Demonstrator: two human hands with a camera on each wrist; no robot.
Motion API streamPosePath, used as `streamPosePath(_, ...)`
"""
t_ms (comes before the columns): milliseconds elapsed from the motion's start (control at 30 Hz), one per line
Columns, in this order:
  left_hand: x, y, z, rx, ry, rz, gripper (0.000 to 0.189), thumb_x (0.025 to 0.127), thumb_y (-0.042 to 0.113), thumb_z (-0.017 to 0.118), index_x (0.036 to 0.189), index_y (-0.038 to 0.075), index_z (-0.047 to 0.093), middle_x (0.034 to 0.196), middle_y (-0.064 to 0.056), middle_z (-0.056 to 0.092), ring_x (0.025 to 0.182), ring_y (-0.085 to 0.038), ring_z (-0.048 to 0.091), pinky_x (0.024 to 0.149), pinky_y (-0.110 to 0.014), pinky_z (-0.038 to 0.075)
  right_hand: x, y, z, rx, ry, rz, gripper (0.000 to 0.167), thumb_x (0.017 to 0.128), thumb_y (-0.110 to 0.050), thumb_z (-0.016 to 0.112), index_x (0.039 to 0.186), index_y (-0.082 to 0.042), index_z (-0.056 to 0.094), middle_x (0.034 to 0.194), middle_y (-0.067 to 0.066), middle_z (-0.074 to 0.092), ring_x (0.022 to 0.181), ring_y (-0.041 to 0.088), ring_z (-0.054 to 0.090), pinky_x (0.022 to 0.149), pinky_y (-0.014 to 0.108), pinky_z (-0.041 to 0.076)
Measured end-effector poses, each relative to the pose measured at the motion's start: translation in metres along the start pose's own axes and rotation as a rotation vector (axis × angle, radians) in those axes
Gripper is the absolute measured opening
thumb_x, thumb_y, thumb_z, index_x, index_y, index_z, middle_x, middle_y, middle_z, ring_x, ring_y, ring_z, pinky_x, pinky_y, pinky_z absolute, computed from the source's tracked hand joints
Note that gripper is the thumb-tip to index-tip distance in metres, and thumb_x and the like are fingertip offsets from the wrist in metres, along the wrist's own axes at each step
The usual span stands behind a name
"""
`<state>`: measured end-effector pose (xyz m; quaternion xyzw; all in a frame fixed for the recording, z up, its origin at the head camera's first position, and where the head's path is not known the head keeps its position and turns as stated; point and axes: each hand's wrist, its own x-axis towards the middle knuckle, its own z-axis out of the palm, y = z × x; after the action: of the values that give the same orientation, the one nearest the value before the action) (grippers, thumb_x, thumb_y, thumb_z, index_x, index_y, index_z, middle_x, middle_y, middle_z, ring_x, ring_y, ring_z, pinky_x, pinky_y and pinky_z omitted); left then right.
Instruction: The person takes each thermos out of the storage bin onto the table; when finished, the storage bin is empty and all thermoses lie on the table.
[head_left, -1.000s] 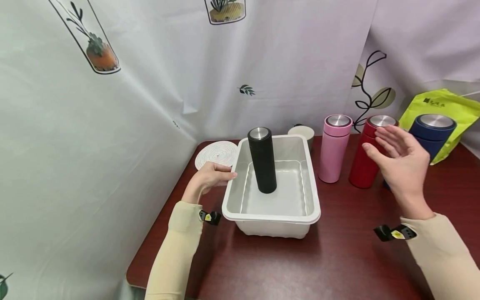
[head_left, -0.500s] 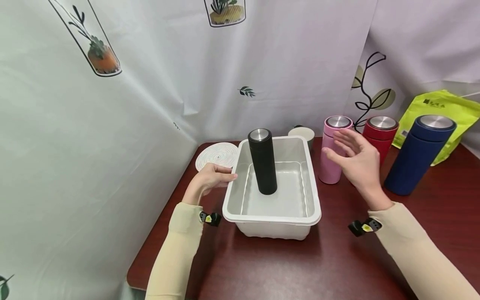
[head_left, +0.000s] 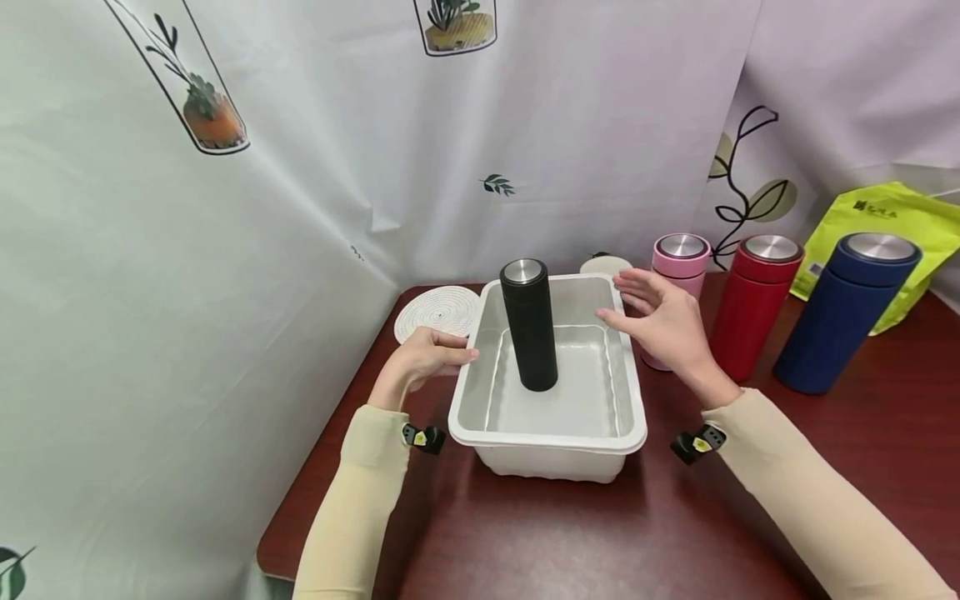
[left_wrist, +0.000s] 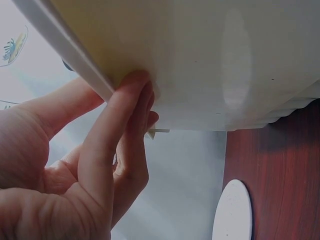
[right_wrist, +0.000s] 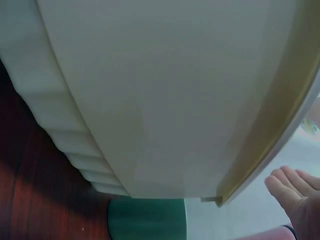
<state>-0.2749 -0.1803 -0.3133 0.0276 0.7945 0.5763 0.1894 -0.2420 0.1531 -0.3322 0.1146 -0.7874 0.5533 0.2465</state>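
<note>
A white plastic basin [head_left: 558,444] stands on the table, with a black thermos [head_left: 531,333] upright inside it. My left hand [head_left: 423,358] pinches the basin's left rim. In the left wrist view that hand [left_wrist: 100,155] has its fingers under the rim and its thumb on the other side. With thumb and fingers apart, my right hand [head_left: 663,325] is at the basin's right rim, holding nothing. It partly covers a pink thermos [head_left: 680,267]. In the right wrist view its fingers [right_wrist: 284,186] appear beyond the basin's outer wall [right_wrist: 160,100].
Right of the pink thermos stand a red thermos [head_left: 753,308] and a blue thermos [head_left: 840,325], before a lime-green bag [head_left: 918,221]. Behind the basin are a green cup [right_wrist: 147,220] and a round woven mat [head_left: 435,308]. Printed cloth [head_left: 262,275] hangs behind the table.
My right hand has moved left from in front of the red and blue thermoses to the basin's right rim. The left hand keeps its grip; the basin and black thermos stay put.
</note>
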Motion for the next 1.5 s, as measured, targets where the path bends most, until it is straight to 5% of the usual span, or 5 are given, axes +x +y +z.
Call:
streamPosePath(667, 0.001, 0.002, -0.002, 0.003, 0.008, 0.002, 0.046, 0.088, 0.002, 0.07, 0.128, -0.014, 0.056, 0.121, -0.027, 0.064, 0.089, -0.019, 0.07, 0.092, -0.038, 0.057, 0.03, -0.003, 0.029, -0.026, -0.295, 0.142, 0.071, 0.077, -0.03, 0.085, 0.136, -0.006, 0.055, 0.136, 0.015, 0.06, 0.123, 0.029, 0.059, 0.103, 0.043, 0.049)
streamPosePath(1500, -0.002, 0.001, 0.0, 0.019, 0.006, -0.008, 0.047, 0.087, 0.004, 0.072, 0.128, -0.014, 0.056, 0.12, -0.028, 0.064, 0.098, -0.027, 0.07, 0.094, -0.042, 0.056, 0.046, -0.004, 0.069, -0.057, -0.585, 0.113, 0.087, 0.074, -0.026, 0.087, 0.146, -0.006, 0.042, 0.138, 0.014, 0.057, 0.128, 0.033, 0.053, 0.106, 0.047, 0.047)
